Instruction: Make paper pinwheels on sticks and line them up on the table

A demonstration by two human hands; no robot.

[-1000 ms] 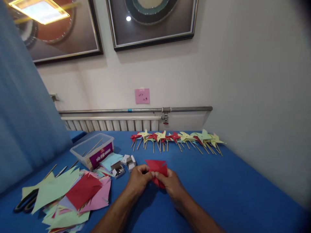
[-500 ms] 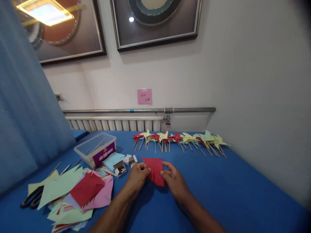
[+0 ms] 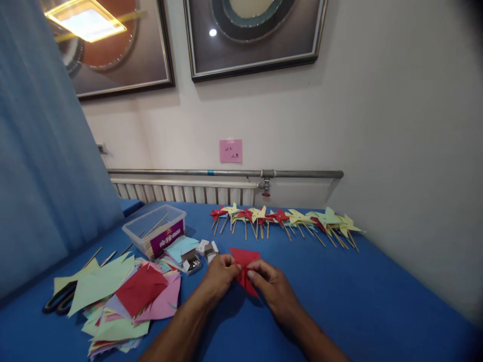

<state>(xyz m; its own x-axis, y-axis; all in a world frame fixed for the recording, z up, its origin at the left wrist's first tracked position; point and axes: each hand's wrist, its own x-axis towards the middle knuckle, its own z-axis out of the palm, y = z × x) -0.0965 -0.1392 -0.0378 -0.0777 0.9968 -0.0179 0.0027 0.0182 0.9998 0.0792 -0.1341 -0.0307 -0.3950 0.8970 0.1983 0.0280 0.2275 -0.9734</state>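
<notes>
One red sheet [image 3: 245, 255] — held in narrow pinches.
Left hand [image 3: 219, 276] and right hand [image 3: 274, 289] both grip it — leftward, one plastic tub [image 3: 168, 240].

Sheet [image 3: 246, 257] between hands [image 3: 220, 276]; paper pile [image 3: 141, 290] left; box [image 3: 168, 240] behind pile; pinwheels [image 3: 279, 216] behind sheet.

Blue table [image 3: 332, 301] — pinwheels [image 3: 280, 217], paper pile [image 3: 141, 290], clear bin [image 3: 168, 240], small boxes [image 3: 191, 263].

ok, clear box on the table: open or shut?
Open: the box has its top uncovered, and sticks show inside.
</notes>
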